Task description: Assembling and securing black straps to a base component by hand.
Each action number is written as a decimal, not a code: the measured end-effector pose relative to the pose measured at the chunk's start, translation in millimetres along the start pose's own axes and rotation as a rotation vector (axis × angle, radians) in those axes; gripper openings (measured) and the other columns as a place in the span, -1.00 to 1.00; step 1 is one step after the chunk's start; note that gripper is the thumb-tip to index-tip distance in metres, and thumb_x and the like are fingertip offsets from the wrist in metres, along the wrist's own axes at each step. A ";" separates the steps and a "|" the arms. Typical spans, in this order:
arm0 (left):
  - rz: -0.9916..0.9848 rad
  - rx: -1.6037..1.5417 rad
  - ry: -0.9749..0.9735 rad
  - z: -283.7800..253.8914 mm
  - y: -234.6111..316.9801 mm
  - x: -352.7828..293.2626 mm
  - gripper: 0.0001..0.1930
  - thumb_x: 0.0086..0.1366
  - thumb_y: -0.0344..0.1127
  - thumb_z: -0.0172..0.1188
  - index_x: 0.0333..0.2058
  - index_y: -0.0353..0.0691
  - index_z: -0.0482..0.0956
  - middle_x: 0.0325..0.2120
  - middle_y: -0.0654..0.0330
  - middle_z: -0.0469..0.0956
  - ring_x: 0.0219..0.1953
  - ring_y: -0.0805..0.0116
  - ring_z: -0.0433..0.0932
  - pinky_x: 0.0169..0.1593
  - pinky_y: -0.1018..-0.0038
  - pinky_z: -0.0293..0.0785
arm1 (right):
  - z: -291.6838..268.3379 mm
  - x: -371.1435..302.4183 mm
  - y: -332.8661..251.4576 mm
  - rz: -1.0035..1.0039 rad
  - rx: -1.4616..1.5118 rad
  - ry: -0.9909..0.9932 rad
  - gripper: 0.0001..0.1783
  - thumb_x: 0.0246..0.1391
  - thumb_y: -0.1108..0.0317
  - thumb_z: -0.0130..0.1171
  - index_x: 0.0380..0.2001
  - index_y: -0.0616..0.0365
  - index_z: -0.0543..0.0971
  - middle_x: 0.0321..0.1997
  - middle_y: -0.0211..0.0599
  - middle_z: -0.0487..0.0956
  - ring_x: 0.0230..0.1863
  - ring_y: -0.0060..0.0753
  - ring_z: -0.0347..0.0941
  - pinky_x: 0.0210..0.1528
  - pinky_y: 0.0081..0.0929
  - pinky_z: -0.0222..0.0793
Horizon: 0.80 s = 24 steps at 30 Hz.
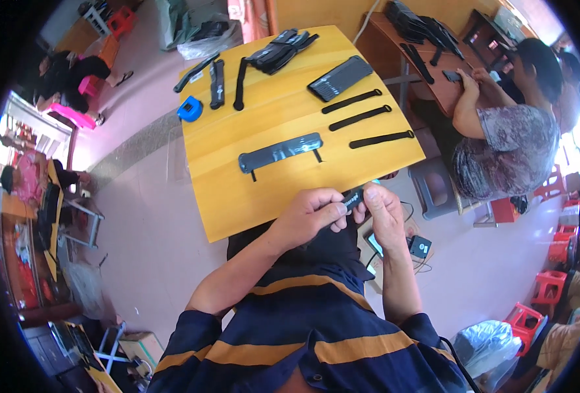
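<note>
black strap piece (352, 198) pinched between fingers of left hand (311, 213) and right hand (383, 211) past the yellow table (250, 190) edge; a loosened pinch could drop it floorward.

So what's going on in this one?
A person in a navy, orange-striped shirt holds a small black strap piece between the left hand and right hand, just off the near edge of a yellow wooden table. On the table lie a long grey strap, three black straps, a black flat case, a pile of black straps and a blue tape measure. Another person works at a neighbouring table.
</note>
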<state>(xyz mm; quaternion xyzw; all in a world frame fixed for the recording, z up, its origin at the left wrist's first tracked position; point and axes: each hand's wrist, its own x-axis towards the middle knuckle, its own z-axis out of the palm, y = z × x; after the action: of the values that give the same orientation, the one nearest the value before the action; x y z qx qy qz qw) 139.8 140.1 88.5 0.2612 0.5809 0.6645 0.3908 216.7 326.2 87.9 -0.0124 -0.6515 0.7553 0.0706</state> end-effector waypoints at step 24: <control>0.234 0.119 0.613 -64.1 -0.5 -93.3 -0.94 0.33 -0.52 0.21 -0.27 -0.38 0.63 -0.49 0.23 0.62 -0.46 0.58 0.57 -0.41 0.58 0.49 | 105.8 42.9 5.9 -0.143 -0.442 -0.351 -0.73 0.18 0.52 0.31 -0.04 0.29 0.63 -0.21 -0.31 0.68 -0.21 -0.54 0.55 -0.07 -0.55 0.48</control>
<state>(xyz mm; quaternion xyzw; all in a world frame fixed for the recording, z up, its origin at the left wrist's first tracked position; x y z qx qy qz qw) 140.7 27.0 85.9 0.1364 0.6752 0.7175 0.1032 162.0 226.7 101.3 0.1493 -0.8018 0.5786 0.0053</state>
